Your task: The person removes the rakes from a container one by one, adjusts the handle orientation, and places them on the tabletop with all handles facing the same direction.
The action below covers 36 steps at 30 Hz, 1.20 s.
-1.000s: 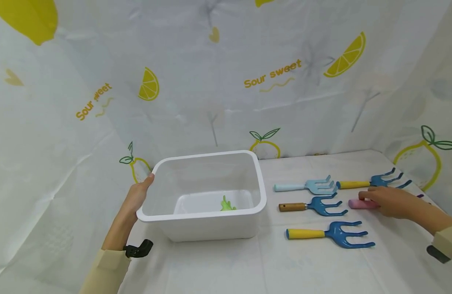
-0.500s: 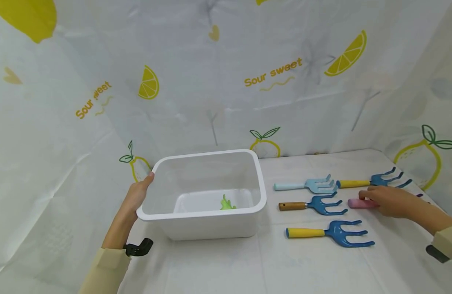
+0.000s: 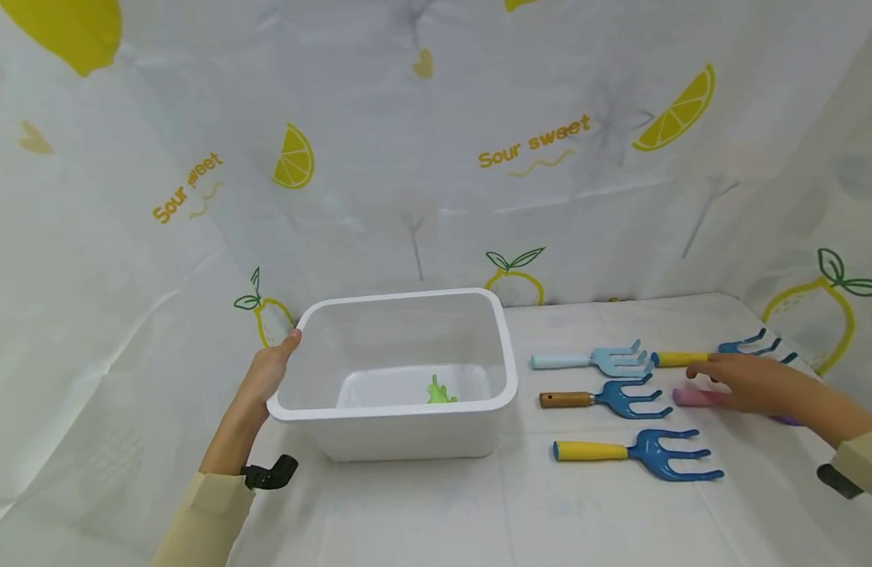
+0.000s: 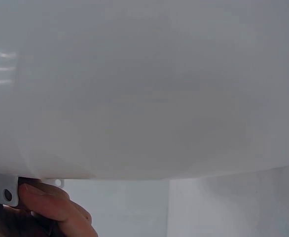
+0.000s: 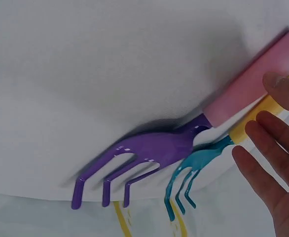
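Observation:
My left hand (image 3: 264, 378) grips the left rim of a white plastic tub (image 3: 400, 415); its curled fingers (image 4: 58, 210) show at the tub's edge in the left wrist view. Inside the tub lies a small bright green object (image 3: 439, 391), mostly hidden by the front wall. Over at the right, my right hand (image 3: 758, 383) hovers above a hand fork with a pink handle (image 5: 255, 81) and purple tines. Its fingers are spread apart in the right wrist view, and the thumb is close to the pink handle; whether it touches cannot be told.
Behind the right hand lies a hand fork with a yellow handle (image 3: 677, 359). Between tub and hand lie a light blue fork (image 3: 559, 361), a wooden-handled fork (image 3: 566, 399) and another yellow-handled fork (image 3: 590, 450). A lemon-print sheet (image 3: 421, 157) hangs behind the table.
The right hand has risen a little from the pink-handled fork and its fingers have loosened. Purple now shows beneath the wrist. The left hand keeps its place on the tub; the head view has shifted slightly.

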Available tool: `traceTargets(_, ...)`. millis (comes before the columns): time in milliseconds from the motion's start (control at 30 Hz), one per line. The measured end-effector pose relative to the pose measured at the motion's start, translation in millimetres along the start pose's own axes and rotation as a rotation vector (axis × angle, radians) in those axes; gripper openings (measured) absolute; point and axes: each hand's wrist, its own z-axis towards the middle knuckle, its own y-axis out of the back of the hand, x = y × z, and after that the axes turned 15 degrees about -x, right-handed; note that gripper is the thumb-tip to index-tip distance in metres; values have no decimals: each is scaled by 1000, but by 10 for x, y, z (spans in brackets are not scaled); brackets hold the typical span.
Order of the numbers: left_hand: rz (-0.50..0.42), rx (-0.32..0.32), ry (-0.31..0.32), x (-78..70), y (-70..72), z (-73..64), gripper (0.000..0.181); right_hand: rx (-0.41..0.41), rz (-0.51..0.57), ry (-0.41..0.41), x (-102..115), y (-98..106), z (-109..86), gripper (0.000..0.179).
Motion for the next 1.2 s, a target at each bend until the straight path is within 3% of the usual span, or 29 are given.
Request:
traceTargets(100,-1,-3,8,-4,-2,6,78,-19,13,16,49,79,62,58)
traceTargets(167,-1,-7,12,-6,1,7,77,-20,63,27,100,157,112,59)
traceTargets(333,-5,-14,7,-4,4,-1,77,-23,175,71,272,365,248,48)
traceTargets(700,-2,-16,-9,-6,3,-14,76,-56,178,189,839,654,611,39)
traceTargets(1200,1,-14,-8,-10,-13,-20,78,-224,212,395,1633,1047,1117,32)
